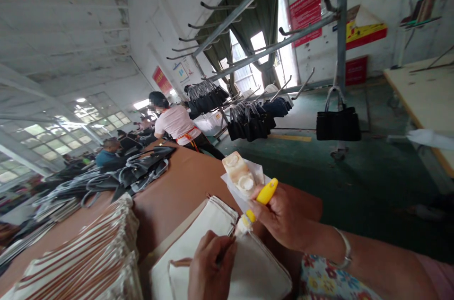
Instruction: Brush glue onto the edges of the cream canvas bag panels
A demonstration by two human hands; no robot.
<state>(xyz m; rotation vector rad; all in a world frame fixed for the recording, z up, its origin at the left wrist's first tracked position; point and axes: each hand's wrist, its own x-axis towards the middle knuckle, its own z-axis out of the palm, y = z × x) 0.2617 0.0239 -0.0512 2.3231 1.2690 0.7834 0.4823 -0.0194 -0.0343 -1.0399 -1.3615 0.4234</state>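
My right hand (pixel 282 217) is closed round a yellow-handled brush (pixel 266 191), whose whitish tip touches the top edge of a cream fabric piece (pixel 258 262). Just left of the tip, my left hand (pixel 213 262) has its thumb and fingers pressed together at the fabric's edge; what they pinch is too small to make out. The cream pieces lie stacked on the brown table (pixel 191 172). Beyond the brush, a stained container with round openings (pixel 239 172) rests on white paper (pixel 257 167).
A pile of cream pieces with brown edges (pixel 88 252) fills the left front. Black bags with wrapped handles (pixel 142 167) lie behind it. A person in a light shirt (pixel 175 122) leans at the table's far side. Bags hang from a metal rack (pixel 248 61). Another table (pixel 425 87) stands right.
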